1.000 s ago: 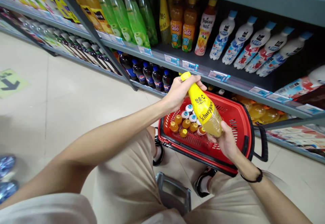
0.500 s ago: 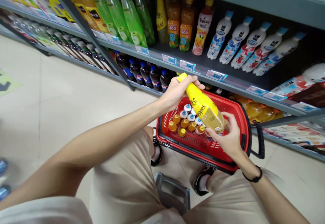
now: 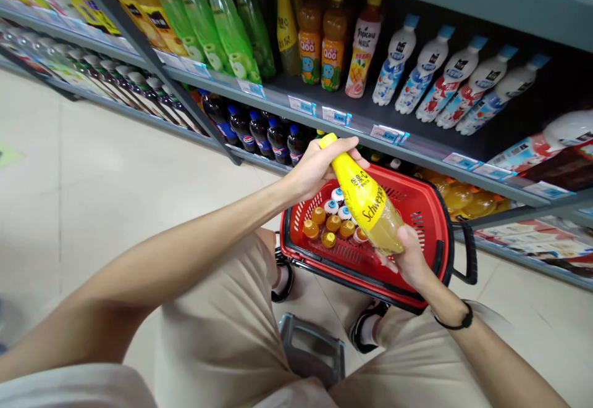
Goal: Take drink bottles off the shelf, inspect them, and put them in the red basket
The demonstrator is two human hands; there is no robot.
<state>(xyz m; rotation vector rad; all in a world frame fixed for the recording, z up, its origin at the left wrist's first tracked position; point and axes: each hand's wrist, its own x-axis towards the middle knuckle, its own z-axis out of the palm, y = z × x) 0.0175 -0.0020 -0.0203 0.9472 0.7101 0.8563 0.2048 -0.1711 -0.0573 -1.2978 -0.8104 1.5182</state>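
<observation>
A yellow-labelled Schweppes bottle [image 3: 364,195] is held tilted above the basket, its yellow cap at the upper left. My left hand [image 3: 319,164] is closed around its neck just below the cap. Around the bottom end of the bottle, my right hand [image 3: 407,253] is closed, with the thumb on top and some fingers hidden underneath. Below the bottle, the red shopping basket [image 3: 428,235] holds several small bottles [image 3: 328,223] standing upright, with orange, yellow and white-and-blue caps. The Schweppes bottle covers part of that group.
Shelves [image 3: 296,96] run across the front, bearing green bottles [image 3: 231,31], Qoo bottles [image 3: 332,44], blue-capped white bottles [image 3: 396,62] and, lower down, Pepsi bottles [image 3: 278,139]. The basket's black handle [image 3: 470,253] sticks out right. A grey stool [image 3: 312,346] shows between my legs.
The bottle has rolled between my hands, so more of the Schweppes lettering faces up. My right hand has shifted its grip, its thumb now higher on the bottle's base. The view has moved slightly.
</observation>
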